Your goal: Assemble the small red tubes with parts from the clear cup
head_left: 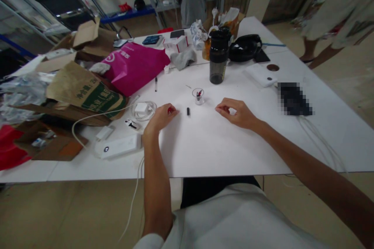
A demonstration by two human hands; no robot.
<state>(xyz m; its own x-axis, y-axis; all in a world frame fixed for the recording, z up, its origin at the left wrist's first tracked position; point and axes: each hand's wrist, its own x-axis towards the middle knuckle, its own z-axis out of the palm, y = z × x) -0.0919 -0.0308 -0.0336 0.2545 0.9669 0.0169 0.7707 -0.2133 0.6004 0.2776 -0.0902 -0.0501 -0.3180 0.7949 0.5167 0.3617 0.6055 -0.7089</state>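
My left hand (161, 118) rests on the white table (222, 144) with its fingers curled round a small red piece (170, 109). My right hand (235, 112) lies to the right of it, thumb and fingers pinched together; what they hold is too small to make out. Between the hands a small black piece (188, 111) lies on the table. Just beyond it stands a small clear cup (198, 95) with red and black bits inside.
A dark shaker bottle (218, 55) stands behind the cup. Left are a white charger with cable (142, 109), a white power bank (119, 147), a paper bag (84, 91) and a pink bag (134, 66). A black headset (244, 47) and a pixelated dark object (293, 99) lie right. People stand beyond the table.
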